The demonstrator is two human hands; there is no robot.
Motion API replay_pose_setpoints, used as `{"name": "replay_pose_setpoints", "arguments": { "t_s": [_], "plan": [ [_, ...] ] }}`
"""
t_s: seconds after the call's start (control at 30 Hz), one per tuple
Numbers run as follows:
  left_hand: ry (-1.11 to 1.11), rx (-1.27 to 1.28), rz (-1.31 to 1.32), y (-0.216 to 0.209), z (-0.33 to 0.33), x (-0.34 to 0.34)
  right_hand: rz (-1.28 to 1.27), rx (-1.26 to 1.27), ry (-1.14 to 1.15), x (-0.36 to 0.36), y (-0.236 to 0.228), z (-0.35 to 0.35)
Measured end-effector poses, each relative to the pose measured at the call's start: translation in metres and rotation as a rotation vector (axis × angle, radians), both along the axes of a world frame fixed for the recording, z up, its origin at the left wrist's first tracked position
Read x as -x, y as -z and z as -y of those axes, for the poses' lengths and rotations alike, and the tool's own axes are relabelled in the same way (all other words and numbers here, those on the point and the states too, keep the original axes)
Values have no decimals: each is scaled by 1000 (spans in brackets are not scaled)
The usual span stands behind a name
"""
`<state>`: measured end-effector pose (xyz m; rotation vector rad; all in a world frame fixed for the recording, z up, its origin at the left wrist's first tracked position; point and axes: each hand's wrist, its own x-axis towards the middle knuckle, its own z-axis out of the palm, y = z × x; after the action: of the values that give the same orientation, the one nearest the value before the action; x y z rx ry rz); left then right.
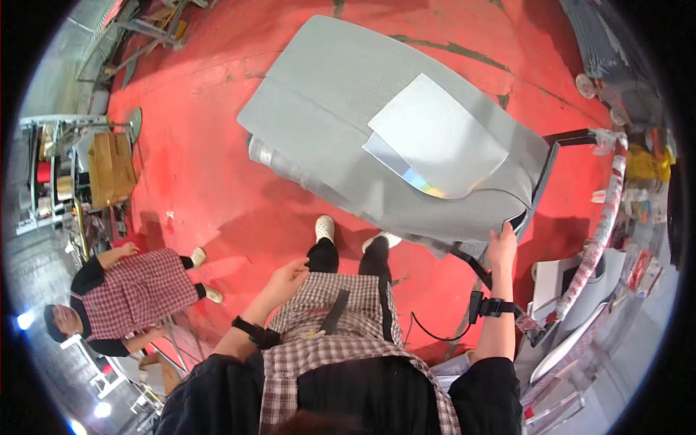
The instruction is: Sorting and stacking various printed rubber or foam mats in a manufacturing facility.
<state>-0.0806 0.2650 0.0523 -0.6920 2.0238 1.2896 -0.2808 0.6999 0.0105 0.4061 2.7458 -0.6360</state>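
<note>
A long grey sheet stack [319, 94] lies over a low cart or table in front of me, its right end bending upward. On top rests a loose white sheet [442, 138] with a coloured strip [420, 181] along its lower edge. My right hand [502, 248] is closed on the sheet's edge at the near right corner, beside a dark gap under the curl. My left hand [288, 281] hangs in the air in front of my apron [319, 297], fingers loosely bent and apart, with nothing seen in it.
A metal frame with a wrapped bar [612, 196] stands at the right end. Boards and sheets [580, 304] lean at the right. Another person in a checked apron [141, 293] is at the left, near a cardboard box [110, 168] and shelves. The floor [188, 109] is red.
</note>
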Motion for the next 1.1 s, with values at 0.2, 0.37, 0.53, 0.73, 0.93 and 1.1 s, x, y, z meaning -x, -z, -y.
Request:
{"name": "replay_pose_setpoints", "arguments": {
  "t_s": [0.2, 0.37, 0.53, 0.73, 0.93, 1.1],
  "plan": [
    [-95, -25, -90, -15, 10, 4, -227, -57, -227, -8, -100, 88],
    [-90, -193, -291, -46, 7, 41, -248, 23, -256, -19, -230, 137],
    [361, 156, -717, -99, -7, 101, -369, 87, -479, -78, -320, 189],
    [495, 70, -1088, -153, -9, 101, -419, 127, -606, -108, -390, 236],
    [449, 26, -946, -166, 81, 50, -254, 252, -916, -120, -411, 299],
    [326, 113, -839, -145, 118, 11, -32, 354, -1049, -109, -373, 335]
  ]
}}
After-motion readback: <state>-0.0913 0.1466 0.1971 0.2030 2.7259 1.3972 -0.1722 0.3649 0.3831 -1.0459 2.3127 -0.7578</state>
